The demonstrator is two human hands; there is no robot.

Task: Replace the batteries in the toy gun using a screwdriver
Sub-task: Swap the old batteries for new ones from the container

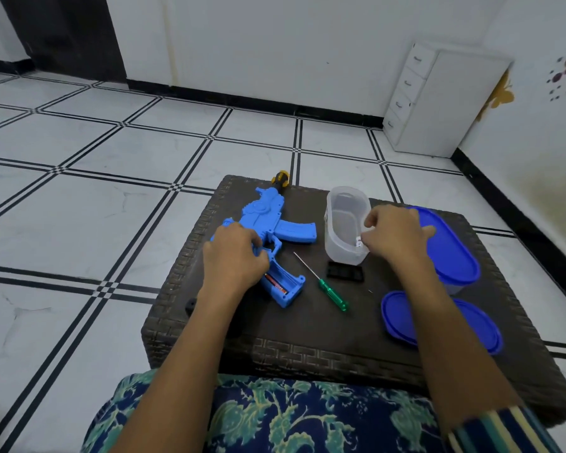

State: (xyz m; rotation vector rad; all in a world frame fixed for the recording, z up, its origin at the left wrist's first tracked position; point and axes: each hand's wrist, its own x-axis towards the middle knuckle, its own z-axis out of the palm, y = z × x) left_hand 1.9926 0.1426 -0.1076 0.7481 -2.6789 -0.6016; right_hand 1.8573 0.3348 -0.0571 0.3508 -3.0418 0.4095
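Observation:
A blue toy gun (pixel 276 220) lies on a dark woven table (pixel 307 328), its yellow and black muzzle pointing away. Its grip compartment (pixel 283 284) is open, and a red battery (pixel 275 284) shows inside. My left hand (pixel 234 256) rests on the gun's rear body and holds it down. A green-handled screwdriver (pixel 324 284) lies loose on the table between my hands. The black battery cover (pixel 345 272) lies near it. My right hand (pixel 394 235) is at the rim of a clear plastic tub (pixel 340 220), fingers pinched on a small white battery (pixel 359 241).
A blue lid (pixel 451 322) lies at the table's front right. A blue-lidded container (pixel 448 246) stands behind my right hand. A tiny screw (pixel 370 291) lies near the cover. White drawers (pixel 438 103) stand by the far wall on the tiled floor.

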